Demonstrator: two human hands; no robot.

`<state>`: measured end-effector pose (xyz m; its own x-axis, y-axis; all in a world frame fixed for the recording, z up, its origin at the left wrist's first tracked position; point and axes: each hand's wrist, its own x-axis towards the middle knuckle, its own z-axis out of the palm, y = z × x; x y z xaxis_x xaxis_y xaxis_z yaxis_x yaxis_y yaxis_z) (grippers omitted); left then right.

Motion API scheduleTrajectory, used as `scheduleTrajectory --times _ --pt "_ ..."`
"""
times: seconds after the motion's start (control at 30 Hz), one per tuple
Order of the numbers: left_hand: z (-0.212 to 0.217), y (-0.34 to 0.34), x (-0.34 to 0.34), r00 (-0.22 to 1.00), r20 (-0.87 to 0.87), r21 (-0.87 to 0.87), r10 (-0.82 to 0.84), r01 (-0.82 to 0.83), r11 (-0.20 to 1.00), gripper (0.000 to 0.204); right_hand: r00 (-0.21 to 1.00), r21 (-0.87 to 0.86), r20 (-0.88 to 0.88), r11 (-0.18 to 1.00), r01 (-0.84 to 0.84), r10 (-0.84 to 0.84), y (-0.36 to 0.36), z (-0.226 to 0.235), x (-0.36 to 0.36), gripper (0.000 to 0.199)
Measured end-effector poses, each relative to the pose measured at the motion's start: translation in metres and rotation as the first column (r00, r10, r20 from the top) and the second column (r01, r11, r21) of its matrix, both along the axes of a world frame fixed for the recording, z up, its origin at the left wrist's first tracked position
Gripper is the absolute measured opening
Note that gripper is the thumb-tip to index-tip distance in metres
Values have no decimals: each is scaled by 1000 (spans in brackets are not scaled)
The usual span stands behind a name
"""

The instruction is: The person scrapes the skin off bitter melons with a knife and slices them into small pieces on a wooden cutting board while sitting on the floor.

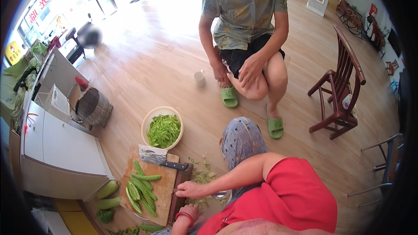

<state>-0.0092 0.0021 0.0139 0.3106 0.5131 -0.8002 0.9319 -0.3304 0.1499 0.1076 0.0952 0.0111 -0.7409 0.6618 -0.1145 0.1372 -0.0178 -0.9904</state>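
My right hand [190, 189] reaches in from the right, its fingers curled against the edge of a dark wooden bench [179, 202]. My left hand [190, 211], with a red band at its wrist, is just below it beside the same bench; its fingers are partly hidden. On the bench lies a wooden cutting board [164, 196] carrying several green bitter melon pieces [141, 187]. A cleaver [154, 154] with a black handle rests across the board's far end, out of both hands. Beyond it, a cream bowl [144, 127] holds sliced green bitter melon [164, 131].
Green scraps [201, 177] litter the floor right of the bench. Whole green vegetables [109, 202] lie by a white cabinet [65, 148]. A person [244, 30] in green slippers sits opposite. A white mug [199, 78], a woven basket [94, 108] and a wooden chair [342, 87] stand around.
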Motion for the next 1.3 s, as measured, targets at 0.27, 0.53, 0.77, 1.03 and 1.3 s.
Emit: scheduleTrajectory --times 0.27,0.53,0.77,1.03,1.3 --pt "4 0 2 1000 1 12 -5 5 1000 44 1000 26 13 1000 -7 6 1 1 0 36" --pt "-2 -1 -1 1000 8 1 -4 4 1000 45 1000 17 -8 1000 7 -7 0 2 1 37" --pt "3 4 3 1000 -21 -36 -7 6 999 45 1000 -14 9 1000 19 -19 1 0 0 31" --pt "5 7 5 999 -37 -66 -8 6 998 45 998 -2 65 1000 -14 14 4 6 2 33" --pt "4 7 6 999 -43 -57 -17 14 998 47 999 0 52 1000 -13 13 3 6 2 33"
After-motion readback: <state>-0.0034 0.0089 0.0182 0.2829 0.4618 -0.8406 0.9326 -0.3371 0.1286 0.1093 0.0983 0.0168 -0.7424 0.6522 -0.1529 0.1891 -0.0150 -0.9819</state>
